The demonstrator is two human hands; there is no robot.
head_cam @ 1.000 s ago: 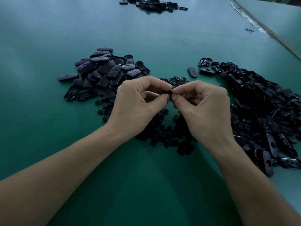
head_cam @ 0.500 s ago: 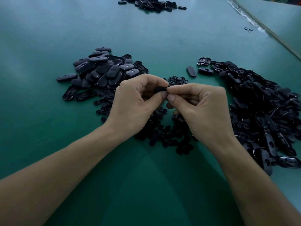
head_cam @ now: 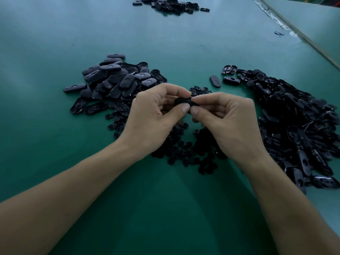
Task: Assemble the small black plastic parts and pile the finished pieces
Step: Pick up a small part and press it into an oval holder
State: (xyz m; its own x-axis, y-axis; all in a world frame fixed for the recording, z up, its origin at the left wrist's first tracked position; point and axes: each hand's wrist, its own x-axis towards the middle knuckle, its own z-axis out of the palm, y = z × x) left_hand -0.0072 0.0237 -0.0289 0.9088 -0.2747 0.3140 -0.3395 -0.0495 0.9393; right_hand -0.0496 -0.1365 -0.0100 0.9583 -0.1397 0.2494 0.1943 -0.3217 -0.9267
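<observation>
My left hand [head_cam: 153, 118] and my right hand [head_cam: 229, 122] meet above the table, and both pinch one small black oval part [head_cam: 184, 102] between thumbs and forefingers. Most of that part is hidden by the fingers. Beneath my hands lies a heap of tiny black round pieces [head_cam: 185, 151]. A pile of oval pieces [head_cam: 114, 80], many with the smooth side up, sits at the left. A larger heap of black oval shells [head_cam: 294, 122] spreads out at the right.
The green table [head_cam: 165, 208] stretches far ahead. Another small pile of black parts [head_cam: 169, 4] lies at the far top. Two loose oval pieces [head_cam: 215, 81] rest between the heaps. A seam or edge [head_cam: 301, 35] runs diagonally at the top right.
Both hands stay together on the same part; the fingers have shifted slightly, and more of the black part shows between the thumbs now.
</observation>
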